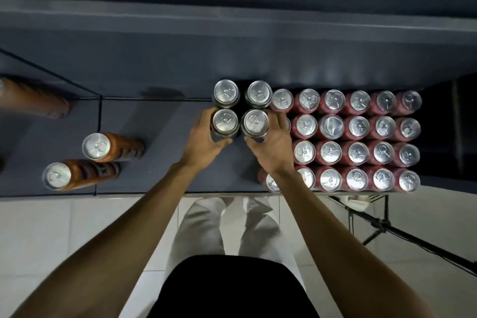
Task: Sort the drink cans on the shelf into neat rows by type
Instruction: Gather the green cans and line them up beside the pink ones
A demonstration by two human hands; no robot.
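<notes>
**Both hands on dark cans at the middle of the shelf**

Grey shelf (160, 173) runs across your view from above, with pale floor tiles (51, 227) below its front edge and a black stand (382, 224) on the floor at the right.

Your left hand (204, 137) grips the front-left dark can (225, 121), its fingers (204, 117) curled round the can's left side and the thumb across the front. Your right hand (271, 147) grips the front-right dark can (255, 122), fingers wrapped round its right side and the thumb at the front. Both cans stand upright on the shelf, just beside each other.

Directly behind them stand two more dark cans (226, 91), also upright, so the four form a small square block. The back-right one touches or nearly touches the red block; you cannot tell which.

Right of your hands, the red cans (357, 126) stand upright in four neat rows running to the shelf's right end, packed close together. Your right wrist hides part of the front and second rows at their left end.

Well apart on the left, two orange cans (113, 147) stand near the front of the shelf, one behind the other. A third orange can (33, 98) shows further back at the left edge, blurred.
</notes>
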